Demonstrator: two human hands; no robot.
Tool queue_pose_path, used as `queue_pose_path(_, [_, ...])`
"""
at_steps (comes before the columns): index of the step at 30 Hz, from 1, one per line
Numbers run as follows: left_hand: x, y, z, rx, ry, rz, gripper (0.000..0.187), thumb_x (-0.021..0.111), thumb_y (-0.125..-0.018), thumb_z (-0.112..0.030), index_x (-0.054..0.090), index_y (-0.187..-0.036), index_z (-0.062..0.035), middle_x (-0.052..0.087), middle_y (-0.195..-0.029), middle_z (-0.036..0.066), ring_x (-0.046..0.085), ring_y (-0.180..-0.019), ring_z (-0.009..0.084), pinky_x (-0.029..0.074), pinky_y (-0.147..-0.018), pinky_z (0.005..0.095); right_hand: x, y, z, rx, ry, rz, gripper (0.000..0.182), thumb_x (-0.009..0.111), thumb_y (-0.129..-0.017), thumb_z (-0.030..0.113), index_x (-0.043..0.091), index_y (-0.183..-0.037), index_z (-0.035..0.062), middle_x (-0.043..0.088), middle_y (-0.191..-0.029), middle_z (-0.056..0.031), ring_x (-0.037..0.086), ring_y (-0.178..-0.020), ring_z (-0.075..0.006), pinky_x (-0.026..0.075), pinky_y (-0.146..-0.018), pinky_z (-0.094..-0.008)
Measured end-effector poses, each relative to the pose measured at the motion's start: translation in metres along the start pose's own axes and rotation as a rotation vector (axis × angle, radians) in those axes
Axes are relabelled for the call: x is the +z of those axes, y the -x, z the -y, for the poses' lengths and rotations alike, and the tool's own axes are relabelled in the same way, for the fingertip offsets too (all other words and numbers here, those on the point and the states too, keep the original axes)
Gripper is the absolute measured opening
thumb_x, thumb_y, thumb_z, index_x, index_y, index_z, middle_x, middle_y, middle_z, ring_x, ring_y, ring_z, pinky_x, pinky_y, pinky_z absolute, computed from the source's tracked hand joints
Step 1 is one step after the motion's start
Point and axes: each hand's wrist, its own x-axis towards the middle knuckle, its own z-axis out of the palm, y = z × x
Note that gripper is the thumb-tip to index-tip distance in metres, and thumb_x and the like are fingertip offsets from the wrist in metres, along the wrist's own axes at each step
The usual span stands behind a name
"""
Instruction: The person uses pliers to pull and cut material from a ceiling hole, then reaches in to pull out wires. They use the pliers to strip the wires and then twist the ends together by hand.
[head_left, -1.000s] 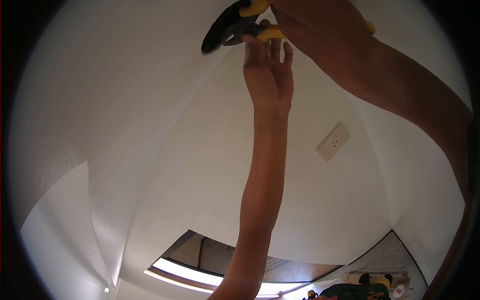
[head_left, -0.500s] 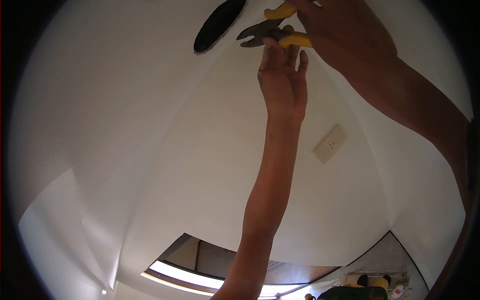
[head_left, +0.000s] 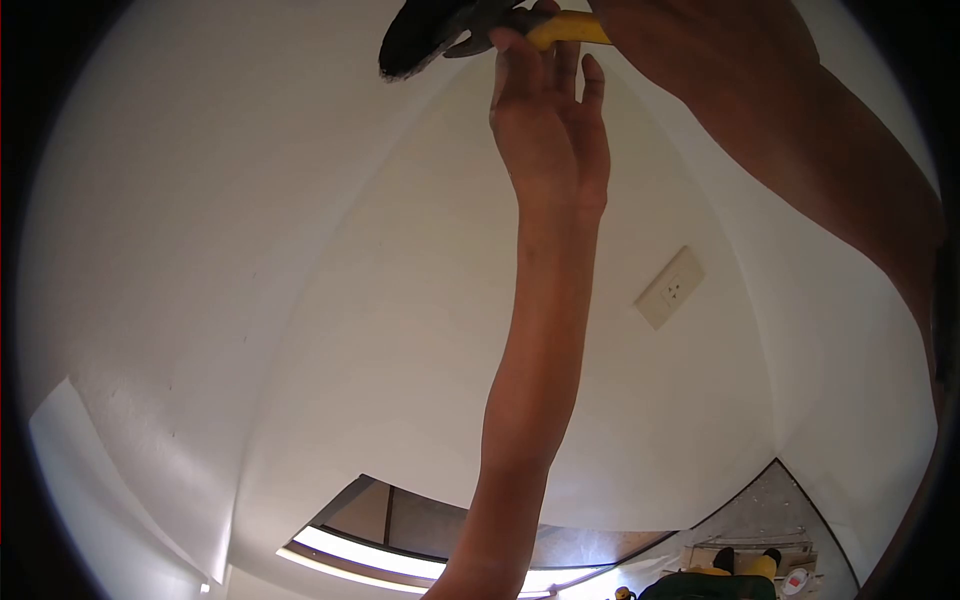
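Note:
At the top of the head view, pliers (head_left: 570, 29) with yellow handles have their dark jaws in front of the edge of a dark oval hole (head_left: 415, 38) in the white surface. My right hand (head_left: 680, 30) comes from the upper right and holds the handles, its fingers mostly cut off by the top edge. My left hand (head_left: 550, 120) is raised from below, thumb and a finger against the pliers near the pivot, the other fingers apart and slightly curled. Whether the left fingertips also hold something small is hidden.
A white wall socket (head_left: 670, 288) is to the right of my left forearm. Low in view are a window-like opening (head_left: 420, 520) with bright light and, at the bottom right, a green item (head_left: 710, 587) with yellow-and-black things.
Both hands and the pliers have shifted up and left in view, and the jaws now overlap the hole's edge. The upper handle has gone out of view.

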Motion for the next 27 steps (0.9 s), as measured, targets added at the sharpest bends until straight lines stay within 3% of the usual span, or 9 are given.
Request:
queue_pose_path(3, [0.0, 0.001, 0.001, 0.019, 0.018, -0.034, 0.035, 0.046, -0.097, -0.035, 0.045, -0.124, -0.0128, 0.049, -0.124, -0.003, 0.037, -0.12, 0.0133, 0.027, -0.098, 0.0344, 0.018, -0.004, 0.01, 0.143, 0.222, -0.142, 0.021, 0.068, -0.079, 0.023, 0.072, -0.094, 0.0083, 0.052, -0.113, -0.0023, 0.042, -0.111, -0.019, 0.032, -0.096, -0.0428])
queue_pose_path(7, [0.001, 0.0, 0.001, 0.003, 0.027, -0.029, 0.037, 0.047, -0.096, -0.035, 0.045, -0.126, -0.0128, 0.049, -0.124, -0.003, 0.037, -0.121, 0.0131, 0.027, -0.097, 0.0341, 0.021, -0.004, 0.005, 0.104, 0.298, -0.303, 0.02, 0.069, -0.079, 0.026, 0.073, -0.09, 0.0103, 0.053, -0.107, -0.0014, 0.043, -0.108, -0.0181, 0.033, -0.091, -0.039])
queue_pose_path(9, [0.013, 0.0, 0.002, 0.005, 0.15, -0.263, 0.038, 0.061, -0.09, -0.026, 0.052, -0.115, 0.0008, 0.059, -0.109, 0.01, 0.054, -0.105, 0.0175, 0.031, -0.105, 0.0371, 0.014, -0.001, 0.001, 0.102, 0.35, -0.35, 0.019, 0.069, -0.079, 0.027, 0.073, -0.088, 0.0107, 0.054, -0.105, -0.0009, 0.044, -0.105, -0.0176, 0.034, -0.088, -0.0375])
queue_pose_path(12, [-0.001, 0.003, 0.003, 0.018, 0.05, -0.002, 0.036, 0.048, -0.096, -0.036, 0.046, -0.124, -0.0126, 0.049, -0.124, -0.003, 0.037, -0.12, 0.0128, 0.027, -0.097, 0.0344, -0.016, 0.0, 0.003, 0.011, 0.149, -0.049, 0.017, 0.07, -0.077, 0.028, 0.073, -0.083, 0.0123, 0.053, -0.1, -0.0001, 0.045, -0.099, -0.0163, 0.035, -0.083, -0.0355])
queue_pose_path(15, [-0.006, 0.002, 0.007, 0.007, 0.031, 0.028, 0.035, 0.049, -0.096, -0.036, 0.046, -0.121, -0.0121, 0.049, -0.124, -0.004, 0.037, -0.119, 0.0127, 0.027, -0.097, 0.035, -0.013, -0.002, 0.012, 0.139, 0.185, 0.217, 0.014, 0.071, -0.076, 0.027, 0.073, -0.079, 0.0134, 0.053, -0.096, 0.0006, 0.045, -0.095, -0.0151, 0.035, -0.08, -0.0337])
queue_pose_path(18, [-0.001, 0.002, 0.003, 0.007, 0.011, 0.016, 0.035, 0.049, -0.096, -0.037, 0.047, -0.119, -0.0114, 0.049, -0.123, -0.003, 0.037, -0.118, 0.0126, 0.027, -0.097, 0.0355, -0.008, 0.002, -0.008, -0.039, 0.01, 0.098, 0.012, 0.071, -0.076, 0.026, 0.073, -0.08, 0.0145, 0.053, -0.1, -0.0007, 0.044, -0.099, -0.0162, 0.035, -0.082, -0.0349])
queue_pose_path(21, [0.004, 0.003, 0.002, 0.053, 0.016, 0.009, 0.037, 0.049, -0.096, -0.038, 0.046, -0.121, -0.0112, 0.049, -0.123, -0.003, 0.037, -0.118, 0.0126, 0.027, -0.097, 0.0359, -0.012, 0.005, -0.005, -0.027, 0.116, 0.073, 0.013, 0.071, -0.076, 0.025, 0.073, -0.083, 0.0143, 0.052, -0.106, -0.002, 0.042, -0.103, -0.0183, 0.034, -0.084, -0.0376])
queue_pose_path(24, [0.003, 0.003, 0.002, 0.018, 0.065, -0.035, 0.038, 0.049, -0.095, -0.038, 0.046, -0.122, -0.0113, 0.049, -0.123, -0.002, 0.037, -0.118, 0.0126, 0.028, -0.098, 0.0361, 0.014, -0.003, 0.002, 0.044, 0.367, -0.166, 0.016, 0.07, -0.077, 0.026, 0.073, -0.086, 0.0137, 0.051, -0.111, -0.0027, 0.04, -0.107, -0.02, 0.033, -0.086, -0.04])
queue_pose_path(27, [-0.001, 0.004, 0.001, 0.03, 0.052, -0.023, 0.04, 0.05, -0.095, -0.038, 0.045, -0.124, -0.0114, 0.049, -0.124, -0.002, 0.038, -0.118, 0.0128, 0.027, -0.098, 0.0361, 0.005, -0.003, 0.005, 0.025, 0.372, -0.112, 0.017, 0.07, -0.077, 0.026, 0.073, -0.088, 0.0128, 0.051, -0.11, -0.0026, 0.041, -0.107, -0.0199, 0.033, -0.086, -0.0395])
